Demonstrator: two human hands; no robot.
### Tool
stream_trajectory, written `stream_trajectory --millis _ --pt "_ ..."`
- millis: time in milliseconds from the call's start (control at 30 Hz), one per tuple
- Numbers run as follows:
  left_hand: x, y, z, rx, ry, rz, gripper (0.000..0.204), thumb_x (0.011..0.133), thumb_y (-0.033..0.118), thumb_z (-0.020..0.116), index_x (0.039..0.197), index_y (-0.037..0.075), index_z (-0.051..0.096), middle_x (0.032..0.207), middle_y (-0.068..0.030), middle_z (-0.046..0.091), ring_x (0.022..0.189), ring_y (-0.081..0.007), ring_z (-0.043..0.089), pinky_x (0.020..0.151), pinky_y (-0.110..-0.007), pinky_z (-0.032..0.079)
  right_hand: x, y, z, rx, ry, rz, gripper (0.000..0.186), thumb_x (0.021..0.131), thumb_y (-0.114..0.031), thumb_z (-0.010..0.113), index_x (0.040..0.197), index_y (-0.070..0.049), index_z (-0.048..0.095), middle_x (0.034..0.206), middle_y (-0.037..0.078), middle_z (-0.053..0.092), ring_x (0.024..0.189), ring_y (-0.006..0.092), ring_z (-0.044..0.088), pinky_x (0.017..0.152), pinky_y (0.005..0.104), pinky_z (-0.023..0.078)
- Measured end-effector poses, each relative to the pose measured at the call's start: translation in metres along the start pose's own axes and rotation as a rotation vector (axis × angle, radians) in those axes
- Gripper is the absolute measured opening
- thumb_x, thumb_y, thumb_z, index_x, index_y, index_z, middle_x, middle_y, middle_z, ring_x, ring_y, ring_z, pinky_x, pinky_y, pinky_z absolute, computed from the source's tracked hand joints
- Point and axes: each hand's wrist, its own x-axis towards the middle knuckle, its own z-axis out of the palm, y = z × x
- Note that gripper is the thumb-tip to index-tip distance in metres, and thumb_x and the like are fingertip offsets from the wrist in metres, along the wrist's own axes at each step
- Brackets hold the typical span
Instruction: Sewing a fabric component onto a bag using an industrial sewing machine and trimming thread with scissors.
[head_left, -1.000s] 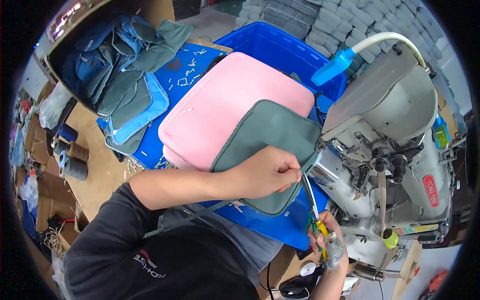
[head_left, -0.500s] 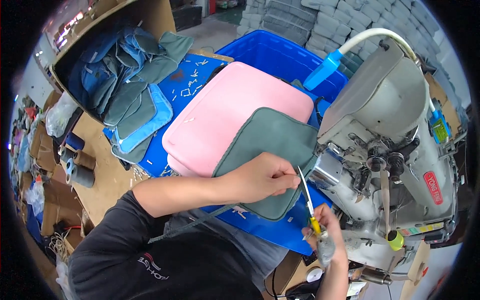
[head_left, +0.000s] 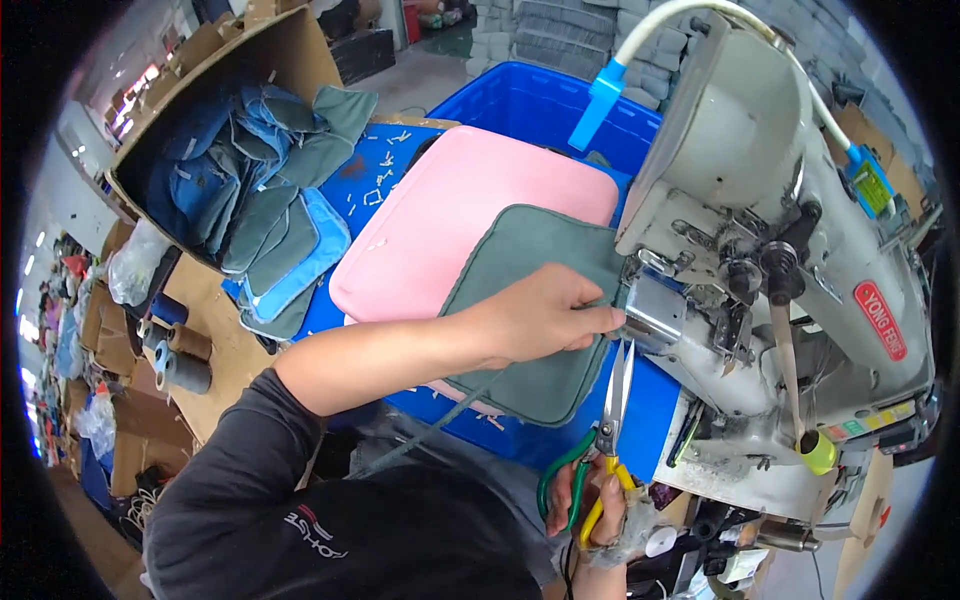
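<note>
A grey-green fabric pad (head_left: pixel 535 255) with a stitched, rounded edge lies partly over a pink board (head_left: pixel 430 215), its right side at the sewing machine (head_left: pixel 745 130). My left hand (head_left: pixel 550 315) rests across the pad. Its thumb and fingers are pinched together at the pad's edge beside the machine's metal plate; what they pinch is too small to make out. Just below, my right hand (head_left: pixel 595 505) grips scissors (head_left: pixel 609 430) with one green and one yellow handle. Their blades are spread a little and point up toward my left fingertips. A strap (head_left: pixel 420 440) trails from the pad toward my body.
At the left, a cardboard box (head_left: pixel 290 60) holds blue and grey-green fabric pieces (head_left: pixel 265 225). Thread spools (head_left: pixel 188 358) stand below it. A blue bin (head_left: pixel 480 95) is behind the pink board. The machine's bulky head borders the right side, with a blue-tipped lamp (head_left: pixel 598 105) above.
The scissors have dropped from my left fingertips and turned more upright, with handles and blades spread wider. My left hand sits slightly higher. The whole view has shifted a little.
</note>
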Motion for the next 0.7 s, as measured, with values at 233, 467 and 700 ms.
stream_trajectory --millis 233,467,700 --pt "-0.0049 0.0087 0.0057 -0.225 0.035 -0.118 0.025 0.099 0.025 0.064 0.093 0.001 0.067 0.065 0.005 0.047 0.051 -0.0022 0.033 0.045 -0.023 0.021 -0.0041 0.0011 0.0074 -0.16 0.005 0.0 0.065 0.096 -0.059 0.052 0.13 -0.005 0.038 0.07 0.01 0.051 0.045 0.0155 0.051 0.038 0.0282 0.05" --pt "-0.006 0.0035 0.0027 -0.334 -0.034 -0.136 0.025 0.102 0.025 0.061 0.101 0.001 0.066 0.064 0.0075 0.043 0.05 -0.0001 0.028 0.044 -0.021 0.018 0.0011 -0.0013 0.0046 -0.042 -0.042 0.045 0.066 0.093 -0.055 0.063 0.129 -0.008 0.034 0.073 0.013 0.053 0.05 0.0217 0.057 0.044 0.0347 0.054" --pt "-0.0053 0.0026 0.0053 -0.257 0.026 -0.115 0.025 0.098 0.025 0.065 0.089 0.002 0.069 0.063 0.0043 0.049 0.052 -0.0029 0.037 0.045 -0.023 0.024 0.0018 -0.0042 0.0062 -0.029 -0.011 0.063 0.062 0.093 -0.057 0.061 0.127 -0.009 0.038 0.073 0.012 0.053 0.049 0.0204 0.056 0.043 0.0348 0.054"
